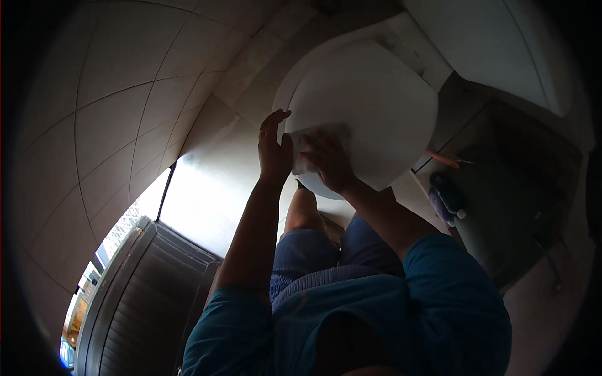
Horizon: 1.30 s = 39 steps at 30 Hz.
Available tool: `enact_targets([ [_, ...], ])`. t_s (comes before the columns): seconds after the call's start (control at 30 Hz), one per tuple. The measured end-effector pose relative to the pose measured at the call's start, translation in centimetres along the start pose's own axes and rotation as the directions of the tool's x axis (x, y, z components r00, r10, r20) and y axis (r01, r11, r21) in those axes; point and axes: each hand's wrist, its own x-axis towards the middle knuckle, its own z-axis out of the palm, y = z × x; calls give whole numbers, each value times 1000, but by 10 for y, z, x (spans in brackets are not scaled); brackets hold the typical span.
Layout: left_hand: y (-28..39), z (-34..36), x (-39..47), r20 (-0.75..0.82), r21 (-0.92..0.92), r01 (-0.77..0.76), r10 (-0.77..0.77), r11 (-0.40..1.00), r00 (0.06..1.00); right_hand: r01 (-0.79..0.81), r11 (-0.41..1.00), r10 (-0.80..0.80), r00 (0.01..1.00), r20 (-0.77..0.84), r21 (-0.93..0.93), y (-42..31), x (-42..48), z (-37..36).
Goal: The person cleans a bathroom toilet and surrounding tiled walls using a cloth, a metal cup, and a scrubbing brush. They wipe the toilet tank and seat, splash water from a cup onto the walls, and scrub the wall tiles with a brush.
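Note:
A white toilet lid (371, 98) lies lowered over the toilet bowl (320, 185) in front of me. My right hand (329, 157) is palm down near the lid's front left edge, pressing on a pale, thin sheet that looks like a cloth or wipe (301, 162). Its fingers are partly blurred, and they hide much of the sheet. Beside the lid's left rim is my left hand (276, 145), thumb and fingers apart. Its fingertips reach the rim, though whether they press on it is hard to tell.
The toilet tank (498, 51) stands at the upper right. An orange-handled tool (444, 160) and dark and purple bottles (446, 195) are beside a dark container (508, 211) on the right. Tiled wall (117, 127) rises on the left, above a dark slatted door (150, 301).

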Motion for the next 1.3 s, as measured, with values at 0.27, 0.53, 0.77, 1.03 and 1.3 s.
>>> enact_targets([
  [0.27, -9, 5, -13, 1, 49, 29, -29, 998, 1000, 1, 999, 4, 989, -149, 32, 0, 37, 4],
  [0.53, 14, 3, 8, -89, 52, -82, 86, 995, 992, 42, 988, -10, 977, -211, 148, 4, 74, -4],
  [0.77, 62, 21, 73, 80, 57, -324, 319, 944, 944, 65, 962, -32, 992, -125, 264, 2, 44, -60],
  [1.03, 52, 89, 112, 402, 506, -216, -6, 835, 916, -59, 998, 65, 984, -166, 39, 47, 19, -120],
  [1.3, 52, 96, 97, 392, 621, -164, -122, 767, 912, -279, 939, 336, 867, -368, 200, 154, 82, -171],
])
